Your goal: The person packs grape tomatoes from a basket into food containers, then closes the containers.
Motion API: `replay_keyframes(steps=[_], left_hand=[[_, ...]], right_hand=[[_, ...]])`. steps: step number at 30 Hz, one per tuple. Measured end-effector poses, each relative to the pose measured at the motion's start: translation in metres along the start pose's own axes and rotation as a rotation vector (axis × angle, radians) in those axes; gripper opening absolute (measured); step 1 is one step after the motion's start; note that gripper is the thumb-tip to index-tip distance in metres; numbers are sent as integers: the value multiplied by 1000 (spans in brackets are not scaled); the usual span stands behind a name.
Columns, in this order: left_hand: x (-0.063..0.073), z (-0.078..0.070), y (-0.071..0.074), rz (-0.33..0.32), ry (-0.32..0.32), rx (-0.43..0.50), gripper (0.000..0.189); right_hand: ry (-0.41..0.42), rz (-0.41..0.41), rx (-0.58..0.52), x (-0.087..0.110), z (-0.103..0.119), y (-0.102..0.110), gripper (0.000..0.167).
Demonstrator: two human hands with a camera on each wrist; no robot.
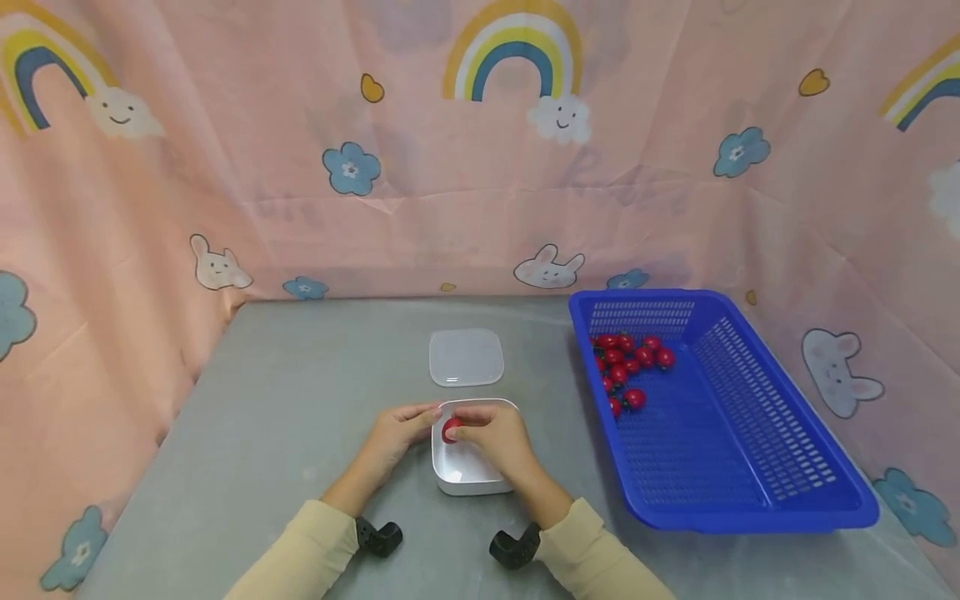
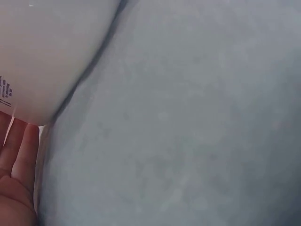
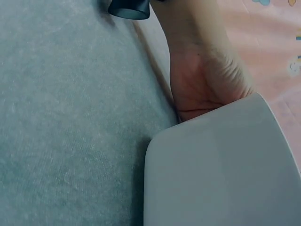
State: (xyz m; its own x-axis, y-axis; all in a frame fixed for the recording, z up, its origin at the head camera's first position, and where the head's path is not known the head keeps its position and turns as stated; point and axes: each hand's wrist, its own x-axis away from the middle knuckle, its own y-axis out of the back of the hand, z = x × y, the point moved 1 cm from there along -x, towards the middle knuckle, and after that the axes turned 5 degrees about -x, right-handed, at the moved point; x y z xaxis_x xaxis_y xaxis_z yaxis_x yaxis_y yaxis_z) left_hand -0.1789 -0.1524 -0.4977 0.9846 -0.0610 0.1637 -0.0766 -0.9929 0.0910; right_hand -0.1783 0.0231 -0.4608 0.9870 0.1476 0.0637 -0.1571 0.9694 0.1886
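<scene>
A white rectangular container point(image 1: 472, 486) stands in front of me, lidless, with printed text on its wall in the left wrist view. My right hand point(image 1: 491, 429) reaches in over its rim and pinches a red cherry tomato point(image 1: 452, 430) near the left inner wall. At the container's left side is my left hand point(image 1: 393, 437), its fingertips at the rim. Close up, the left hand point(image 2: 19, 165) has nearly straight fingers against the outer wall. The right wrist view shows the container wall point(image 3: 221, 165) hiding the fingers of the left hand point(image 3: 202, 87).
Behind the container lies a translucent lid point(image 1: 466, 358) on the grey table point(image 1: 315, 367). To the right stands a blue perforated basket point(image 1: 697, 450), with several cherry tomatoes point(image 1: 618, 373) along its left side. A pink patterned curtain point(image 1: 420, 225) surrounds the table at the back and sides.
</scene>
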Motion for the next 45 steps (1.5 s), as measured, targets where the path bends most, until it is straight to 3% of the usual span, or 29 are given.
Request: replay_keyframes(steps=[14, 23, 29, 45], left_hand=[[-2, 0, 0, 1, 8, -11, 37], [-3, 1, -2, 22, 2, 0, 38], [-1, -1, -1, -8, 20, -7, 36], [2, -2, 1, -6, 19, -23, 36]], right_hand=[[-42, 0, 1, -3, -1, 1, 33], [-80, 1, 103, -4, 0, 2, 33], [-70, 23, 100, -6, -2, 0, 34], [-92, 22, 91, -7, 0, -1, 32]])
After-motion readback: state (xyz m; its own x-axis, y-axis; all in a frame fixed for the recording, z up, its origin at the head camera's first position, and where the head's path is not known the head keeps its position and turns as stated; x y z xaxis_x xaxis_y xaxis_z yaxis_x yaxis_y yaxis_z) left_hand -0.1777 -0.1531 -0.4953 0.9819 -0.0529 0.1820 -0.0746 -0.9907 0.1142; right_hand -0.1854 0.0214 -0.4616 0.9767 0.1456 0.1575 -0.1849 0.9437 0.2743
